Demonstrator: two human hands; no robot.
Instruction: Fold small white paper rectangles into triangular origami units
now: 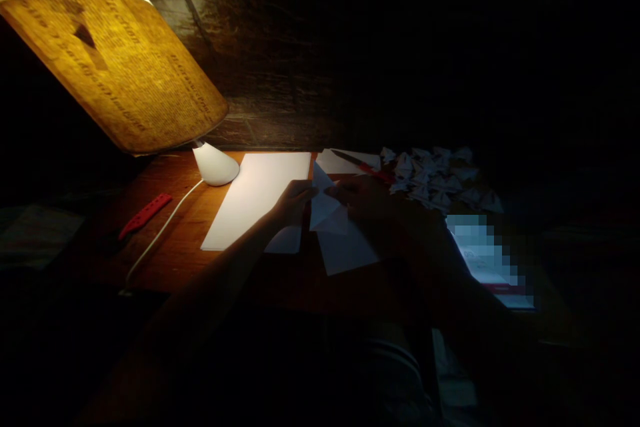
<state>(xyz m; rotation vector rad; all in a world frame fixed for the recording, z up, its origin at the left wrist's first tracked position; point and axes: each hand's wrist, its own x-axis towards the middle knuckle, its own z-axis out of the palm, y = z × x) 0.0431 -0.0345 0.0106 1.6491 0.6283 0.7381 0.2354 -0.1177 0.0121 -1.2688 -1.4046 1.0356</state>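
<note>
A partly folded sheet of paper (327, 203) is held up between my two hands over the wooden table. My left hand (296, 199) pinches its left edge, thumb and fingers together. On the other side my right hand (355, 192) grips the paper's right part; deep shadow hides most of its fingers. Below the folded piece lies a loose white sheet (345, 253). To the left, a stack of white paper (265, 193) rests flat under the lamp light. Behind my right hand is another pile of paper (327, 161), with red-handled scissors (357, 161) lying on it.
A lamp with a printed shade (120, 67) and white base (216, 165) stands at the left, its cord (163, 233) running forward. Near it lies a red cutter (145, 215). Several folded paper pieces (433, 177) sit at the back right. A lit screen (485, 260) lies at the right.
</note>
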